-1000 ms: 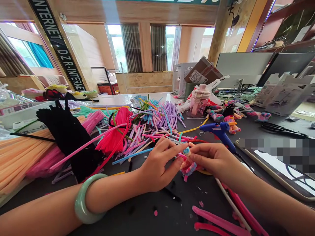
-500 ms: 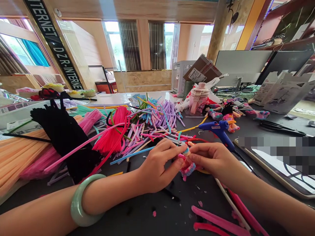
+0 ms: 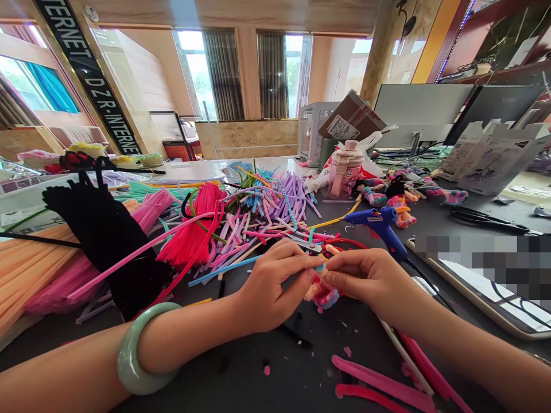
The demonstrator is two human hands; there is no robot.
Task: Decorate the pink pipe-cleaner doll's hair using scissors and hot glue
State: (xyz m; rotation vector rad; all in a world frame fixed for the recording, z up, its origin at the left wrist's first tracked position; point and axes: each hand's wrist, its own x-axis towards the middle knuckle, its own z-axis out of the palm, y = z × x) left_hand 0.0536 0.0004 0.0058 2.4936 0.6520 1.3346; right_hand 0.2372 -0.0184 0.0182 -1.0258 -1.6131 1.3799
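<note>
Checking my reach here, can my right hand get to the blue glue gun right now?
Probably yes: the blue glue gun lies just beyond your right hand, nothing visible covering its handle. That hand is pinching a fuzzy pipe-cleaner piece, though, and might need freeing first.

Daylight pours through the windows in the far wall, their panes burnt nearly white, and the room feels bright. A pale bluish streak washes down the upper wall. The white tabletop farther off shines, but the dark table swallows the light, and shadows on it are hard to make out. The black bundle sinks into near-featureless darkness, while the bangle carries a glossy highlight. Toward the sides everything looks stretched, the forearms especially. Coarse square blocks blot out a patch at right. The small fuzzy piece looks soft, its detail too small to read.
</note>
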